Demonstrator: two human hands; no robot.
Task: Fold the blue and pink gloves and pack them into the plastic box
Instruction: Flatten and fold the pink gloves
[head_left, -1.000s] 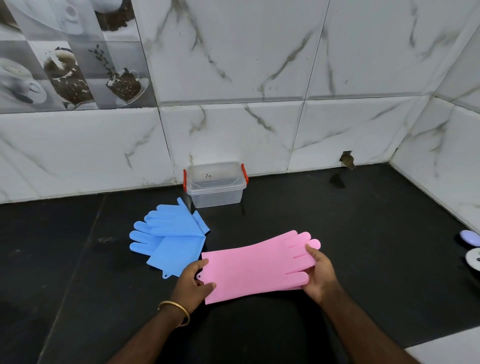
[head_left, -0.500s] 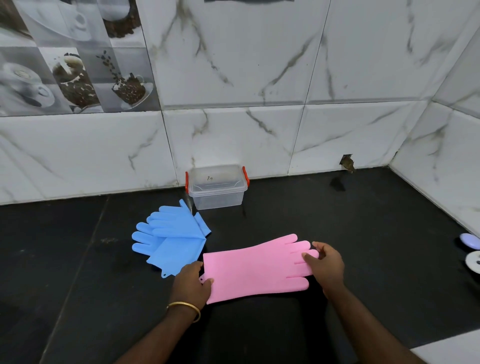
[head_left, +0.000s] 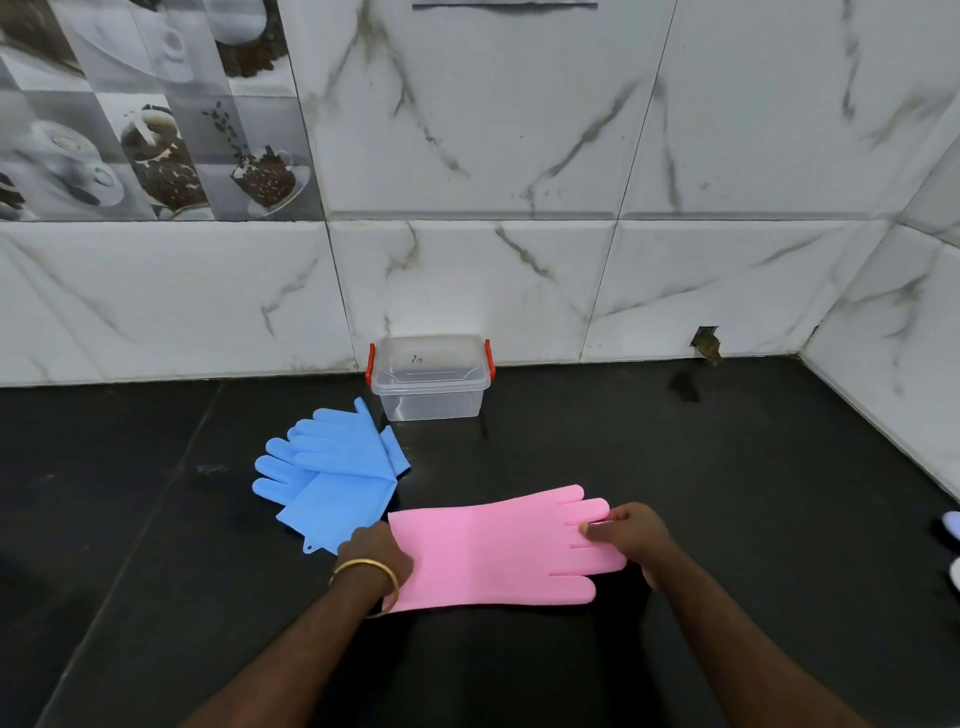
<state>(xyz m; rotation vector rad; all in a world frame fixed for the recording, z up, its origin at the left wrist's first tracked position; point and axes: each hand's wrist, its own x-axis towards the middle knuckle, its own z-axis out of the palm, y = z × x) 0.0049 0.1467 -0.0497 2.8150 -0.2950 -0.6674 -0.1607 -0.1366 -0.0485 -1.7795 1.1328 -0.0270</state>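
Observation:
A pink glove lies flat on the black counter, cuff to the left and fingers to the right. My left hand holds its cuff end, with a gold bangle on the wrist. My right hand pinches the glove's fingertips. Folded blue gloves lie to the upper left of the pink one. A clear plastic box with red latches and its lid on stands against the wall behind them.
Marble-tiled walls close the counter at the back and on the right. Small white and lilac objects sit at the counter's right edge. A hole shows in the wall base.
My right hand has moved from the glove's side onto its fingertips and now pinches them. The pink glove has settled flatter on the counter. My left hand stays at the cuff.

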